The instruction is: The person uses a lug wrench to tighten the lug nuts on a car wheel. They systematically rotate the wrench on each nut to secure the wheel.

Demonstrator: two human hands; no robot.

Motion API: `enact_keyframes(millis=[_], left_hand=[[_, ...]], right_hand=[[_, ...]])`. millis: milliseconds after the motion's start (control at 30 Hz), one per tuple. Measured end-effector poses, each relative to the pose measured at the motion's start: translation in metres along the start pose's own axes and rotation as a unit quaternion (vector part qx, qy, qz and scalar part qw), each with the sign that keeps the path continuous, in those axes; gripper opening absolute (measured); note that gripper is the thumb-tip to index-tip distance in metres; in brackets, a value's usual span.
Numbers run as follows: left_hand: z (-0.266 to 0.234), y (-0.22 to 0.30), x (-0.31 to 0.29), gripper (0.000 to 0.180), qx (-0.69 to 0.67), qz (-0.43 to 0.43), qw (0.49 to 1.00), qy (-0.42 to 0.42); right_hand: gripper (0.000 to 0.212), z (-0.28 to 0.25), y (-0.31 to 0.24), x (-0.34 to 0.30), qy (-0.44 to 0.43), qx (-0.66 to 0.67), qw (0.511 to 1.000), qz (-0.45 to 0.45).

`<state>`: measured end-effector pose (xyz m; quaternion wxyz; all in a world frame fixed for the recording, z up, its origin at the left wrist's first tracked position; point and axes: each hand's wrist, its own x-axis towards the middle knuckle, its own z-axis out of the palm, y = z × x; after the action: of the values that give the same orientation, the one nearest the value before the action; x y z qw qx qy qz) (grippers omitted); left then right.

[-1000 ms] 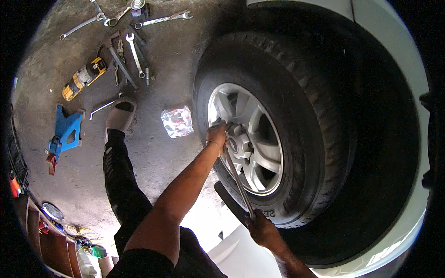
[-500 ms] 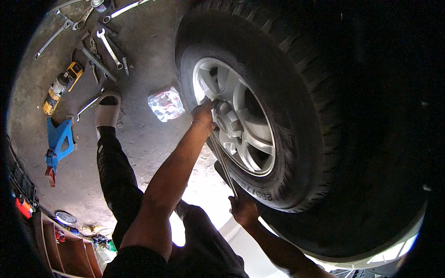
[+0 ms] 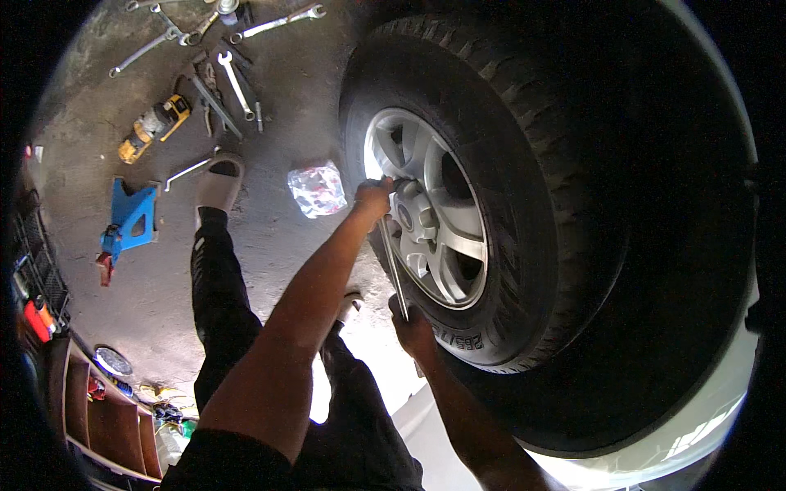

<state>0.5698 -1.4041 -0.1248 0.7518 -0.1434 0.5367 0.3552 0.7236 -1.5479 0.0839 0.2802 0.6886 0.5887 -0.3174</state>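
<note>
My left hand (image 3: pixel 374 200) is closed round the upper end of a long metal wrench bar (image 3: pixel 395 266), beside the hub of a silver alloy wheel (image 3: pixel 460 242). A dark piece sticks out from that hand toward the wheel; whether it sits on a nut I cannot tell. Lower down, my right hand (image 3: pixel 413 329) grips the bar's other end, close to the bottom of the black tire (image 3: pixel 524 204). The bar slants down across the wheel's near side. The wheel stands upright inside the dark wheel arch of a white vehicle (image 3: pixel 671 446).
A clear plastic bag (image 3: pixel 317 190) lies left of the tire. Farther left are a blue jack stand (image 3: pixel 133 214), a yellow-black power tool (image 3: pixel 154 128), a combination wrench (image 3: pixel 235 86) and several other hand tools. A wooden shelf box (image 3: pixel 115 425) stands at lower left.
My right hand and the bar's lower end have moved up and left relative to the wheel. The left hand stays by the hub. The whole view has shifted, so floor things appear farther right.
</note>
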Motion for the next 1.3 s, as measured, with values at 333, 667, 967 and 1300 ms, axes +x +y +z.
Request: enact_keyframes(millis=[333,667,967,1300], left_hand=[[0.0,-0.007,0.019,0.063,0.147,0.004,0.989,0.028],[0.004,-0.005,0.017,0.052,0.121,-0.024,0.991,0.059],[0.005,-0.003,0.006,0.062,0.248,0.049,0.964,0.084],[0.001,-0.01,0.003,0.064,0.237,0.101,0.964,0.068]], right_hand=[[0.046,0.018,-0.02,0.035,0.053,0.01,0.998,0.046],[0.04,0.037,-0.008,0.051,0.056,0.074,0.996,0.016],[0.035,0.092,0.024,0.089,0.122,0.089,0.987,-0.06],[0.034,0.135,0.042,0.128,0.101,0.188,0.975,-0.066]])
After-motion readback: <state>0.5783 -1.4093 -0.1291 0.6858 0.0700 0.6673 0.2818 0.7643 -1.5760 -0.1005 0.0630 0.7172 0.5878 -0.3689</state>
